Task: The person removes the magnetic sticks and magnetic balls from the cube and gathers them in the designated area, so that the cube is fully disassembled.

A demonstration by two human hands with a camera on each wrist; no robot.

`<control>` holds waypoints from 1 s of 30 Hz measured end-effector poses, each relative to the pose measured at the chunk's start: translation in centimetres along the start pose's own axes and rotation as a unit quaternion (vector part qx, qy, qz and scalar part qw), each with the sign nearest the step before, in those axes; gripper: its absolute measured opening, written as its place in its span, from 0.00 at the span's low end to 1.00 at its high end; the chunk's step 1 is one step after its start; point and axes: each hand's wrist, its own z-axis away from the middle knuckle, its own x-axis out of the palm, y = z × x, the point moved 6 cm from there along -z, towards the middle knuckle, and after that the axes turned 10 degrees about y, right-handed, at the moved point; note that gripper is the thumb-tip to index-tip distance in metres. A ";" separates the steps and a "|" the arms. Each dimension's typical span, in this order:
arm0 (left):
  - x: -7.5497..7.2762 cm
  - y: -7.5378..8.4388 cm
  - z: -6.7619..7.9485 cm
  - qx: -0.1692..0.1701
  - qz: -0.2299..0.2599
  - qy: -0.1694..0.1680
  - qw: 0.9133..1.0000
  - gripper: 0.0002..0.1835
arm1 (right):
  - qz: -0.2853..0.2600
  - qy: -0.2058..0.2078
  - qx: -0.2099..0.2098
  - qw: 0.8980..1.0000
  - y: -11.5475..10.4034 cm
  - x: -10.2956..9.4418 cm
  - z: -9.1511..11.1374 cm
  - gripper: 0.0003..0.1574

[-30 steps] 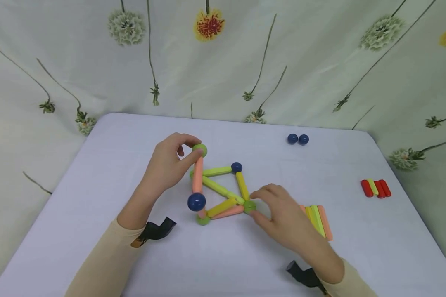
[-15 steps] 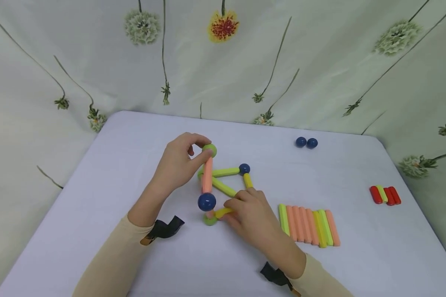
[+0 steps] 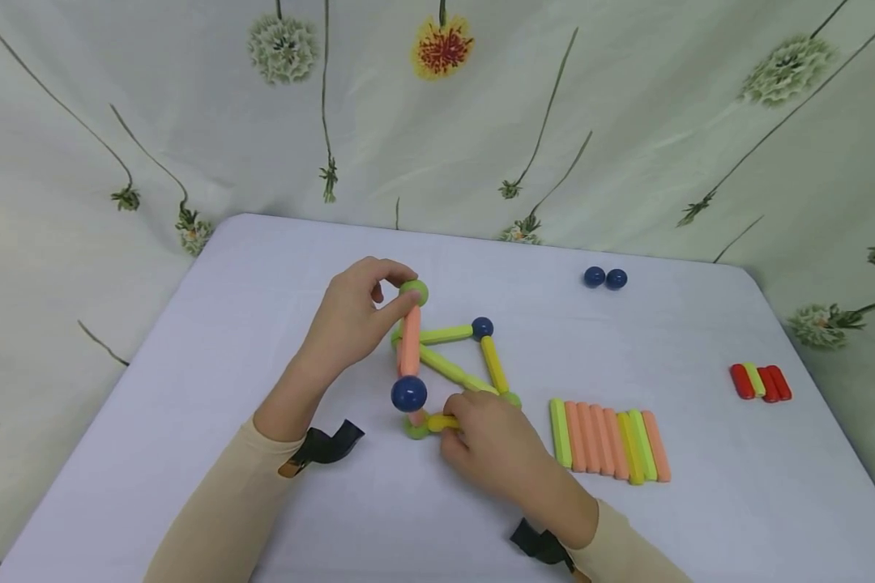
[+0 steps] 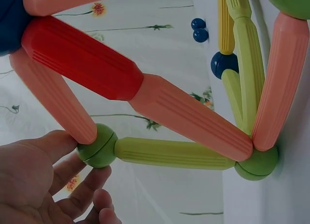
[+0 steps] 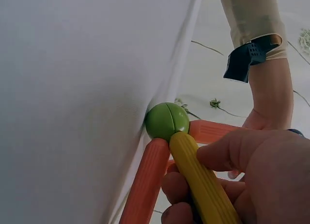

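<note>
My left hand pinches a green ball at the raised top of a stick-and-ball frame. From that ball a pink stick runs to a blue ball, and a lime stick leads down to a lower green ball. A red stick also joins the blue ball. My right hand grips a yellow stick between thumb and fingers. That stick's end touches a green ball on the table, beside a pink stick. Its other end is hidden in the head view.
Behind the right hand, the frame's flat part has a blue ball and a yellow stick. Pink, lime and yellow sticks lie in a row at right. Farther off are short red sticks and two blue balls.
My right hand has moved left from the frame's right-hand green ball and taken hold of the yellow stick, which now lies lower. My left hand still pinches the top ball. The head view shifted slightly.
</note>
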 end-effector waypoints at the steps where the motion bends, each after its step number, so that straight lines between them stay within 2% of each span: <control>1: 0.1 0.1 0.0 0.002 0.000 -0.001 1.000 0.14 | -0.013 -0.006 0.012 1.000 0.3 0.1 0.1 0.08; 6: 0.3 0.4 -0.1 0.008 -0.002 -0.007 1.000 0.14 | -0.079 -0.021 0.055 0.995 1.4 0.0 0.9 0.10; 9: 0.5 0.4 -0.2 0.008 -0.004 -0.006 1.000 0.14 | -0.085 -0.018 0.072 0.994 1.8 -0.3 1.2 0.10; 13: 0.5 0.4 -0.1 0.004 -0.008 -0.005 1.000 0.14 | -0.079 -0.014 0.114 0.990 3.0 -1.0 2.1 0.10; 15: 0.5 0.3 0.0 0.003 -0.012 -0.005 1.000 0.14 | -0.085 -0.001 0.131 0.988 4.0 -1.8 2.8 0.12; 18: 0.5 0.2 0.1 0.002 -0.017 -0.006 1.000 0.15 | -0.088 0.041 0.127 0.987 6.0 -3.5 4.3 0.14; 22: 0.6 0.1 0.1 0.007 -0.020 -0.001 1.000 0.15 | -0.058 0.092 0.144 0.984 10.0 -6.5 6.7 0.15; 25: 0.6 0.2 0.0 0.011 -0.020 0.001 1.000 0.15 | -0.004 0.113 0.205 0.972 13.8 -9.0 8.8 0.15; 27: 0.6 0.2 0.0 0.014 -0.019 0.002 1.000 0.15 | 0.034 0.115 0.256 0.959 16.4 -10.4 10.4 0.17; 30: 0.8 0.2 0.0 0.015 -0.018 0.005 1.000 0.15 | 0.064 0.083 0.333 0.937 19.7 -11.8 12.8 0.21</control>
